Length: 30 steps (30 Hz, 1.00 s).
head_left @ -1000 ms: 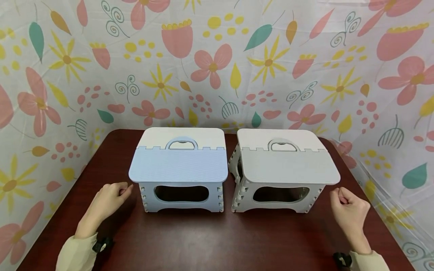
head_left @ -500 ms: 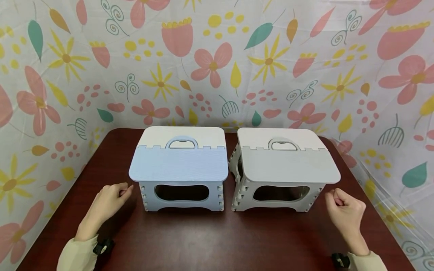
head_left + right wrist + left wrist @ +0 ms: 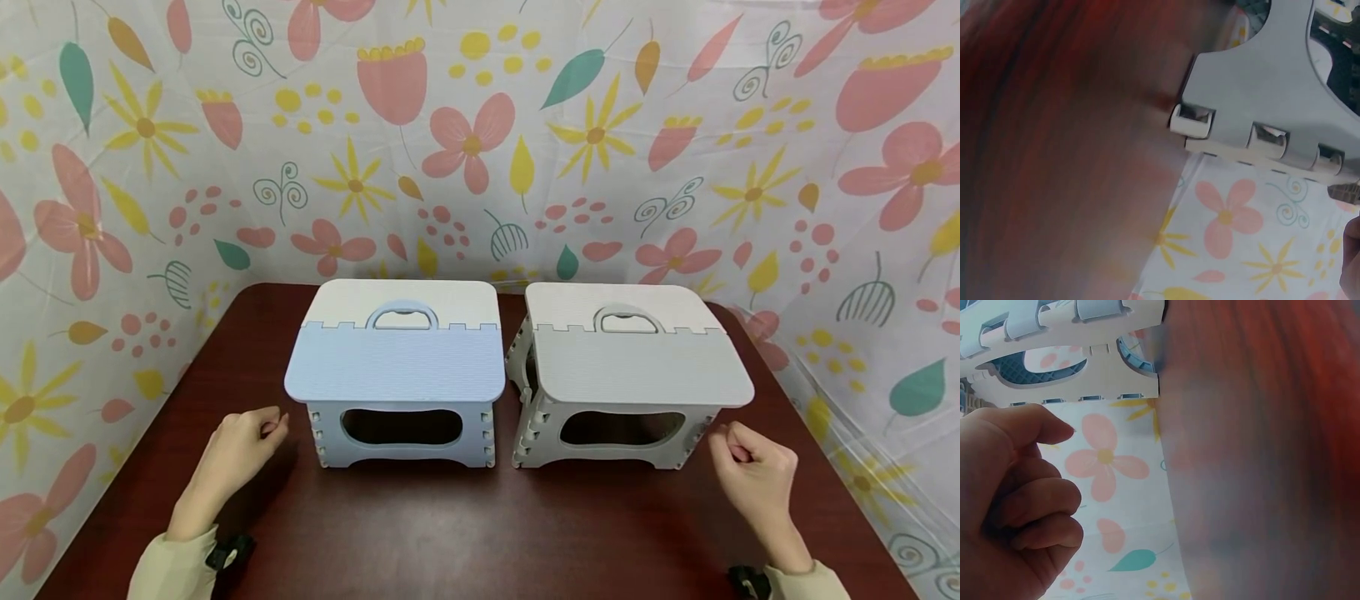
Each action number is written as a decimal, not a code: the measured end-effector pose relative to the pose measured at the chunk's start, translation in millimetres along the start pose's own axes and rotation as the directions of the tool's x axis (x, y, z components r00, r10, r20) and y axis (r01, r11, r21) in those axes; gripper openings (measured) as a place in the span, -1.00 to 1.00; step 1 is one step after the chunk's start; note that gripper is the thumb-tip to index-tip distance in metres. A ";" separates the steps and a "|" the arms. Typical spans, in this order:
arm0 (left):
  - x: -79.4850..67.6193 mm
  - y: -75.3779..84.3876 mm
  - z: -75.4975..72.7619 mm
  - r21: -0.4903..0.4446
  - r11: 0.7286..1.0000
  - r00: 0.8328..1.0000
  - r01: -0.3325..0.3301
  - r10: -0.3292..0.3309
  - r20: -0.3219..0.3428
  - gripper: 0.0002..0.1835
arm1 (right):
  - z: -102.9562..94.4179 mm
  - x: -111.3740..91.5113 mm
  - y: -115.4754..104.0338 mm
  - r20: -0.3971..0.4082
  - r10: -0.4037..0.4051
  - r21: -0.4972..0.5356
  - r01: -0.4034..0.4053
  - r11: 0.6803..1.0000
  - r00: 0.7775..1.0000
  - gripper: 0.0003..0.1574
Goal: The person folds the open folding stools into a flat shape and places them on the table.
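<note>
**While both hands wait, each has a stool just inward of it**

While we look down from the head view, the grey stool (image 3: 633, 367) stands just inward and forward of our right hand (image 3: 752, 475), and the blue stool (image 3: 397, 367) lies the same way from our left hand (image 3: 242, 442). Each stool's long axis runs side to side across the worktop (image 3: 480, 533), its handle slot toward the far edge. Neither hand touches a stool; the right looks a little nearer to its stool's leg than the left to its own. Both hands have fingers loosely curled and hold nothing.

From the left wrist we see curled fingers (image 3: 1035, 506) beside the blue stool's hinged leg (image 3: 1085, 369), detail the head view lacks. From the right wrist, the grey leg's hinge knuckles (image 3: 1260, 134) show close, with barely any of the hand in frame. Behind stands a flowered backdrop (image 3: 480, 125).
</note>
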State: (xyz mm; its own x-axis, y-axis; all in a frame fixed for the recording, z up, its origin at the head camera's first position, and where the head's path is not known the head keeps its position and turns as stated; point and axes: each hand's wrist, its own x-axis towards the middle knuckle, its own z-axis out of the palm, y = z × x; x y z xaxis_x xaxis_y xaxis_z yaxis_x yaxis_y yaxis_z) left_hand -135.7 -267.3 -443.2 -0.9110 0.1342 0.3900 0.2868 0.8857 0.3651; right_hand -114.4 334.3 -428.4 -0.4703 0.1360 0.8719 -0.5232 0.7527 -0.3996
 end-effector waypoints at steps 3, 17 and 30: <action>0.5 0.6 -0.8 -0.003 1.000 1.000 -0.002 0.002 -0.017 -0.54 | 1.5 0.5 -3.3 0.006 -0.009 0.019 0.009 1.000 1.000 -0.49; -6.9 9.1 -3.6 -0.027 0.997 0.996 0.066 -0.064 0.066 -0.54 | 8.2 3.7 -26.6 0.074 -0.098 0.104 0.090 0.990 0.992 -0.55; -5.7 13.5 -5.9 0.005 0.997 0.995 0.077 -0.078 0.068 -0.54 | 18.4 -14.6 -17.9 0.194 -0.147 0.189 0.110 0.976 0.970 -0.54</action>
State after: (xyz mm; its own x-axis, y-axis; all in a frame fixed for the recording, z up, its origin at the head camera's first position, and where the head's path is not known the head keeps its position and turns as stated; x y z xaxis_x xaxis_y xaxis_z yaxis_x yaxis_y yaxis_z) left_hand -124.9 -258.7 -435.5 -0.9486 0.0950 0.3019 0.2140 0.8955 0.3904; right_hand -111.2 307.0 -439.2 -0.5171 -0.1038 0.8496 -0.6965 0.6279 -0.3472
